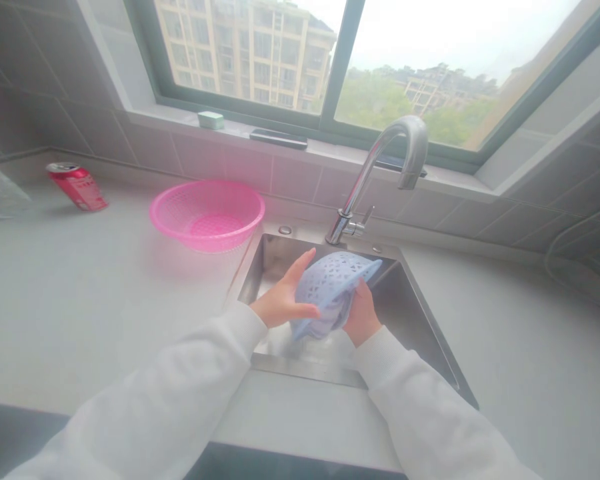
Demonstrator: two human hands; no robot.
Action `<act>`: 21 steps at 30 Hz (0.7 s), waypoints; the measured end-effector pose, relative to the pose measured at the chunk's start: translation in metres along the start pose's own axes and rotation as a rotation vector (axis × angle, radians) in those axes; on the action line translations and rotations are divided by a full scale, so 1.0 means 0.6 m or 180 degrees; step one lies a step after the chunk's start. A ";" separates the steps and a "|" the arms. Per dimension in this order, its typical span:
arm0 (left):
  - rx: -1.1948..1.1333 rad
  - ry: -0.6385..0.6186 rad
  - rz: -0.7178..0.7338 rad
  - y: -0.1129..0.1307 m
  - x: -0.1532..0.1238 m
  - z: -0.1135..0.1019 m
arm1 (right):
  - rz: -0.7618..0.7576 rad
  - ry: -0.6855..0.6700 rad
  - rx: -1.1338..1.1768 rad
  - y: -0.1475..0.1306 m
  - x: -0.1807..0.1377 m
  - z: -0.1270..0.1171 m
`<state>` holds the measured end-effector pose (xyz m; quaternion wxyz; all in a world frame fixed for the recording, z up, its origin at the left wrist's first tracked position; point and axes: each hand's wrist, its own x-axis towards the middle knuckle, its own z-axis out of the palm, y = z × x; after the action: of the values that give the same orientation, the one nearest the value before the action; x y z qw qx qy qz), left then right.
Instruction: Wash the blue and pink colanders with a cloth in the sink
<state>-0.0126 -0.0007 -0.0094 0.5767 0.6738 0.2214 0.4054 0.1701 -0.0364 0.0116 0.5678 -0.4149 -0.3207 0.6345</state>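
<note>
Light-blue plastic on both sides of my grip: blue basket [337, 270], holes all over, held up over the steel sink [420, 327], near the tap [416, 153] but not straight under the spout, prob. so drips land in the sink. L hand [283, 297] is on its left side w/ thumb & finger spread wide, thumb at the rim, clamped lightly by the look of it; R hand [364, 317] is closed on the right side near the rim, most fingers hidden, so can't tell how tight. Guess it takes two hands b/c it's wide & prob. slick. Pink basket [205, 241] sits open side up on the counter [105, 300], just left of the sink, prob. parked there for easy reach & out of my way; red can [80, 188] stands tilted-looking farther L, prob. lens skew. Blue one's on its side: holey base up & away to the L, mouth roughly down & to the R, twd me. Long axis follows the rim, lower L to upper R. Ridged pale bit under the rim: can't tell if it's inner wall or sth. inside.
</note>
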 end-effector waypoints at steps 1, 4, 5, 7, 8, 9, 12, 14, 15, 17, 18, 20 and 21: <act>0.0063 -0.0068 -0.0032 -0.001 0.001 0.012 | -0.0146 0.0087 -0.0042 0.003 -0.001 0.006; -0.0174 0.0192 0.0097 -0.002 0.004 0.036 | -0.0655 0.0213 -0.0649 0.011 -0.006 0.026; -0.0377 0.0392 0.0155 -0.001 0.007 0.038 | -0.0776 0.0132 -0.1049 0.013 -0.008 0.032; -0.0859 0.0790 0.0153 0.000 0.013 0.033 | -0.0866 -0.0196 -0.2033 0.014 -0.010 0.039; -0.1077 0.0947 0.0088 0.001 0.016 0.026 | -0.0860 -0.0372 -0.2531 0.014 -0.011 0.040; -0.1283 0.1034 0.0003 0.002 0.019 0.019 | -0.0824 -0.0519 -0.2978 0.013 -0.011 0.039; -0.1538 0.1065 -0.0128 0.002 0.027 0.002 | -0.0663 -0.0740 -0.3782 0.012 -0.013 0.032; -0.1510 0.1046 -0.0148 0.001 0.028 -0.001 | -0.0582 -0.0813 -0.3798 0.012 -0.013 0.028; -0.1442 0.1027 -0.0134 0.000 0.028 0.001 | -0.0540 -0.0816 -0.3620 0.012 -0.013 0.028; -0.1172 0.0926 -0.0070 -0.002 0.027 0.009 | -0.0473 -0.0619 -0.2821 0.013 -0.012 0.031; -0.1009 0.0813 -0.0025 -0.003 0.026 0.014 | -0.0475 -0.0422 -0.2246 0.012 -0.010 0.034; -0.0713 0.0538 0.0077 -0.003 0.024 0.025 | -0.0609 0.0056 -0.1056 0.011 -0.007 0.040; -0.0610 0.0417 0.0110 -0.004 0.023 0.029 | -0.0717 0.0256 -0.0602 0.010 -0.006 0.043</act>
<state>0.0096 0.0000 -0.0077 0.6158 0.5913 0.2072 0.4777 0.1448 -0.0392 0.0184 0.6061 -0.4531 -0.4006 0.5166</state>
